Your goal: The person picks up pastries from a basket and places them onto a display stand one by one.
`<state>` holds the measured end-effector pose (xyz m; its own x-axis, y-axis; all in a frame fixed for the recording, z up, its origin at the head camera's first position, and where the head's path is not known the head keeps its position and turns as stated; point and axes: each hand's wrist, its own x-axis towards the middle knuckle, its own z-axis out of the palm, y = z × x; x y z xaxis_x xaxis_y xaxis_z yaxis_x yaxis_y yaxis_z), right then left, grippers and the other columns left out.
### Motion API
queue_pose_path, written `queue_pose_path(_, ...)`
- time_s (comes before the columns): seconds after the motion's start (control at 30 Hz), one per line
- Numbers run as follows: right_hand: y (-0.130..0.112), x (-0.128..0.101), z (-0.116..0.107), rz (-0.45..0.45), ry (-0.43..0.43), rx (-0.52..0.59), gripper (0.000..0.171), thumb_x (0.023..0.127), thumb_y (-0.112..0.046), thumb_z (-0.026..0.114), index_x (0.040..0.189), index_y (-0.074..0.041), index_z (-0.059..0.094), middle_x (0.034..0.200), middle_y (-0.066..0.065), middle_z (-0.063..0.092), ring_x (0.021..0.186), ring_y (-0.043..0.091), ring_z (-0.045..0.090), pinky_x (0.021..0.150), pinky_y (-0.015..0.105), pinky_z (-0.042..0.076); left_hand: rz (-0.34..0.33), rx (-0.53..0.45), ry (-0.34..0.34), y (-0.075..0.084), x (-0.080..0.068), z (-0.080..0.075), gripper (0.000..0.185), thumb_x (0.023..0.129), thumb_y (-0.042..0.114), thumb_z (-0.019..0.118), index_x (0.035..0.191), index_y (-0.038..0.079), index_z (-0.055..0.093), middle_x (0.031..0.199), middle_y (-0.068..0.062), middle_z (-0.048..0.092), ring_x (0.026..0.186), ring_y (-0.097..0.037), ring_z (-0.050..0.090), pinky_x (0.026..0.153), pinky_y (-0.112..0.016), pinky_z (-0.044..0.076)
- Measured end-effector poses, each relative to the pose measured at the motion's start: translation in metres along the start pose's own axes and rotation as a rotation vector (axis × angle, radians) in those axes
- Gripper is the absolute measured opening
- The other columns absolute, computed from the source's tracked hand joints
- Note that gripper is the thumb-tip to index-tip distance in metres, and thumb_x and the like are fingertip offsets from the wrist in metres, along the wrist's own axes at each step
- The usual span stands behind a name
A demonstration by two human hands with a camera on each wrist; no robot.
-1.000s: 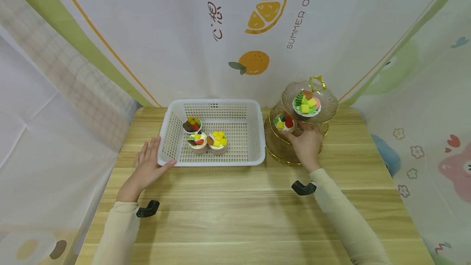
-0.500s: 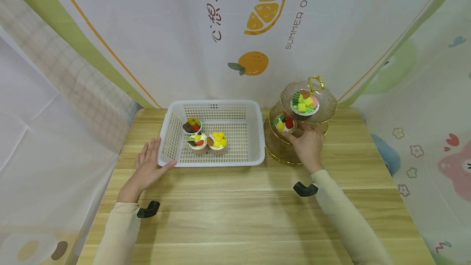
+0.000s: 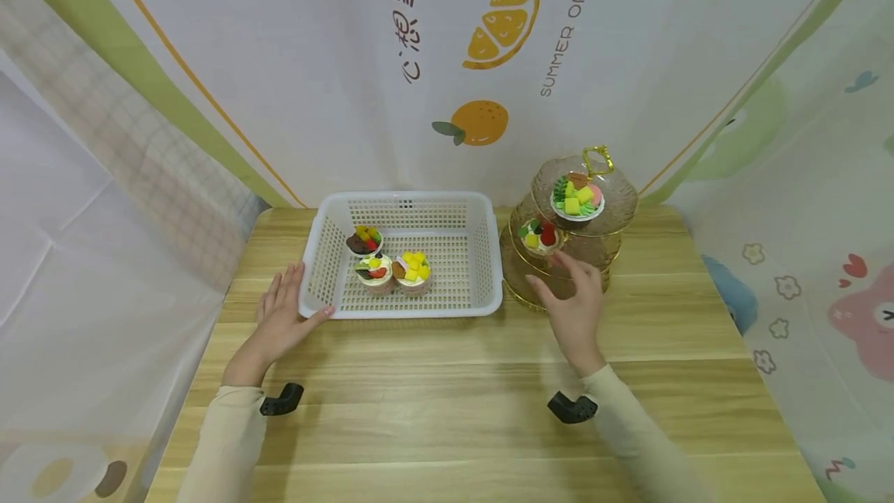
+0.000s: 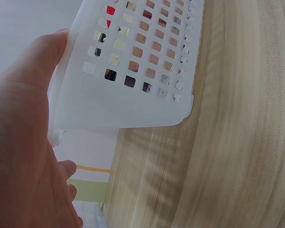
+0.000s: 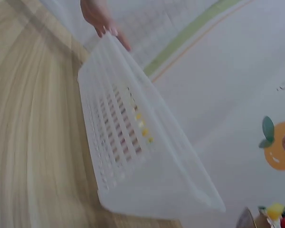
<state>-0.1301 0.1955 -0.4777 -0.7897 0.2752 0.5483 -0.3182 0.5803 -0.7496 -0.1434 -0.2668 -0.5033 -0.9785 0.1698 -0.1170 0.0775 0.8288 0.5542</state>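
My right hand [image 3: 574,305] is relaxed, holding nothing, at 6 o'clock of the tiered stand [image 3: 559,286]; its cupcake [image 3: 541,234] sits mid-tier. My left hand [image 3: 281,311] rests flat against the basket [image 3: 403,306]. Best reach basket cupcakes [image 3: 393,270] from above, keeping the brace.

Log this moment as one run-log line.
left hand: rests on white perforated plastic basket | right hand: open, empty, near tiered glass stand | basket: three fruit-topped cakes
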Motion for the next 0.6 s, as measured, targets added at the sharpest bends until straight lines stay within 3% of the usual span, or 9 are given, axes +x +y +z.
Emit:
queue_pose_path(0.13,-0.012,-0.006,0.026,-0.099,-0.079,0.086,0.054,0.074,-0.011,0.086,0.124,-0.003,0.066,0.11,0.013,0.073,0.106,0.027,0.055,0.096,0.029,0.04,0.0,0.006,0.004,-0.001,0.0,0.001,0.103,0.094,0.055,0.057,0.159,0.013,-0.011,0.167,-0.02,-0.011,0.151,-0.048,-0.015,0.113,-0.074,-0.005)
queue_pose_path(0.23,-0.026,0.003,0.051,-0.113,-0.222,0.106,0.055,0.078,-0.014,0.084,0.128,-0.005,0.064,0.112,0.012,0.073,0.106,0.028,0.056,0.097,0.038,0.043,-0.001,0.007,0.004,0.0,0.0,0.001,0.103,0.094,0.056,0.057,0.159,0.014,-0.011,0.167,-0.02,-0.011,0.151,-0.048,-0.014,0.113,-0.074,-0.005)
queue_pose_path(0.37,-0.044,0.021,0.081,-0.075,-0.435,0.066,0.06,0.082,-0.026,0.081,0.135,-0.009,0.059,0.118,0.008,0.071,0.112,0.027,0.058,0.099,0.049,0.047,0.001,0.004,0.008,0.002,-0.001,0.0,0.103,0.094,0.054,0.057,0.159,0.013,-0.01,0.166,-0.021,-0.011,0.151,-0.049,-0.013,0.113,-0.074,-0.004)
queue_pose_path(0.6,-0.057,0.053,0.141,-0.071,-0.68,-0.015,0.07,0.085,-0.039,0.077,0.145,-0.016,0.049,0.129,0.006,0.067,0.12,0.025,0.06,0.102,0.044,0.049,-0.001,-0.012,0.012,0.003,-0.001,-0.001,0.103,0.094,0.054,0.058,0.16,0.013,-0.009,0.167,-0.021,-0.009,0.151,-0.048,-0.013,0.114,-0.073,-0.005)
